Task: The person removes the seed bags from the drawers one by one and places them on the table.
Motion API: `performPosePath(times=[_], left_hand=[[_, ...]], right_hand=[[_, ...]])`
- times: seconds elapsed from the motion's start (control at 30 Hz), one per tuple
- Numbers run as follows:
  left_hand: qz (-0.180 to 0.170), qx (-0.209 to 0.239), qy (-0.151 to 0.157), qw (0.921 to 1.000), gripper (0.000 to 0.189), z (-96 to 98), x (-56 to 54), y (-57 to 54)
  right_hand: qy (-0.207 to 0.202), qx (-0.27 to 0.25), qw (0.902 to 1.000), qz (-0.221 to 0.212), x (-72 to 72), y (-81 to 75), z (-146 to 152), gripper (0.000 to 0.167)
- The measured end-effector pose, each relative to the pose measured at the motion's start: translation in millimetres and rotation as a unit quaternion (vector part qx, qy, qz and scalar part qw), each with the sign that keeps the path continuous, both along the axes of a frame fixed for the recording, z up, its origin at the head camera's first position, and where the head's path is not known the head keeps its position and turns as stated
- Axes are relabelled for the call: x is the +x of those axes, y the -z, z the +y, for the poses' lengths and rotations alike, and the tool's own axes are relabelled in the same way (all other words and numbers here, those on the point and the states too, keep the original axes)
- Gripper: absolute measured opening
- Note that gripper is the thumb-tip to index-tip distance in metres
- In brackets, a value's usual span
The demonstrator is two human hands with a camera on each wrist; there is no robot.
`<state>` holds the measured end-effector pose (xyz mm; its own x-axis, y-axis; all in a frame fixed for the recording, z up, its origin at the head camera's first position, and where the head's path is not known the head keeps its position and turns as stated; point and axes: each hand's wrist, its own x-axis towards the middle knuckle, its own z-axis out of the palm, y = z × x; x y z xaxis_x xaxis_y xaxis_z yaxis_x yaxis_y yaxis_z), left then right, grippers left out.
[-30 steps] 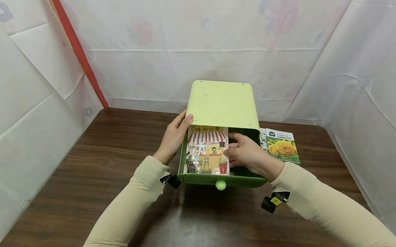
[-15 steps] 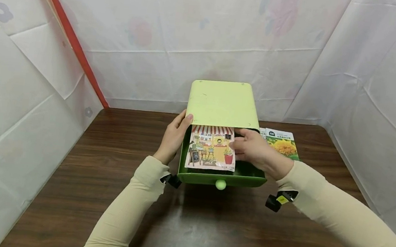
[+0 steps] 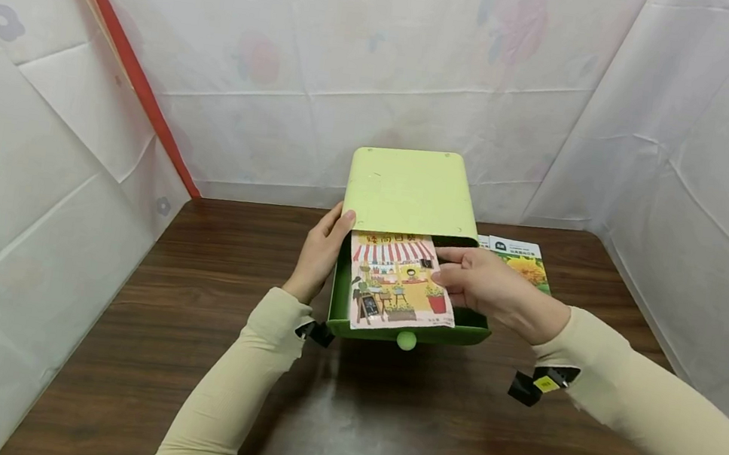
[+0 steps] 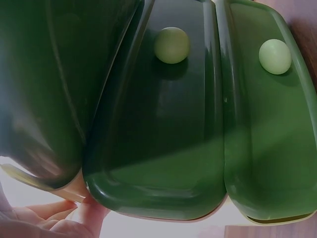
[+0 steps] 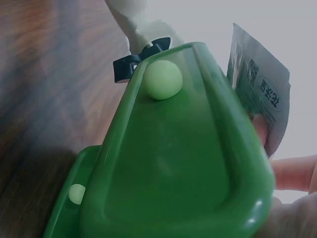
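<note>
A small cabinet (image 3: pixel 413 192) with a pale green shell stands at the middle of the table, its top drawer (image 3: pixel 338 315) pulled out toward me. My left hand (image 3: pixel 320 252) rests against the cabinet's left side, thumb near the front top corner. Between thumb and fingers, my right hand (image 3: pixel 487 284) pinches the right edge of a seed packet (image 3: pixel 395 281) printed with a striped awning and a shop scene. The packet lies tilted over the open drawer, its lower edge by the drawer front. In the right wrist view, the packet's back (image 5: pixel 260 79) shows dark print.
Right of the cabinet lie flat packets, the upper one a yellow-flower packet (image 3: pixel 523 266), partly behind my right hand. Lower drawer fronts with round knobs (image 4: pixel 172 45) show in the left wrist view. White sheeting (image 3: pixel 280 134) surrounds the dark wooden table (image 3: pixel 192 297).
My right hand has moved right and toward me, drawing the seed packet farther out of the drawer. More of its printed top now shows than half a second ago. The left hand stays put.
</note>
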<state>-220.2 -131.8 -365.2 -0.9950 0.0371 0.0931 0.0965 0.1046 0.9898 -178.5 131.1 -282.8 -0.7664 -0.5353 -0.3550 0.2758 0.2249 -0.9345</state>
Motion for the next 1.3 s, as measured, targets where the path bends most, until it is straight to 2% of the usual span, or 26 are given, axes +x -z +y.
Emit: performPosePath(times=[0.53, 0.73, 0.87, 1.07, 1.2, 1.3], left_hand=[[0.006, 0.007, 0.002, 1.0, 0.07, 0.3, 1.0, 0.4], [0.0, 0.01, 0.002, 1.0, 0.07, -0.3, 0.6, 0.2], [-0.01, 0.02, -0.003, 0.9998, 0.071, -0.3, 0.3, -1.3], [-0.008, 0.016, -0.002, 0.9998, 0.073, -0.5, -0.6, -0.4], [-0.005, 0.007, -0.002, 1.0, 0.074, -0.4, -0.3, -0.4], [-0.008, 0.001, -0.001, 1.0, 0.071, -0.7, 0.3, -1.4]], right_hand=[[-0.04, 0.0, 0.999, -0.02, 27.1, -18.3, 19, 0.061], [-0.038, -0.009, 0.9992, 0.012, 36.1, -28.4, 26, 0.058], [-0.011, -0.033, 0.9988, 0.036, 34.5, -32.5, 33, 0.044], [0.052, -0.073, 0.9947, 0.051, 22.6, -35.2, 51, 0.019], [0.097, -0.116, 0.987, 0.054, 12.8, -36.5, 67, 0.013], [0.143, -0.147, 0.977, 0.058, 4.7, -36.6, 78, 0.01]])
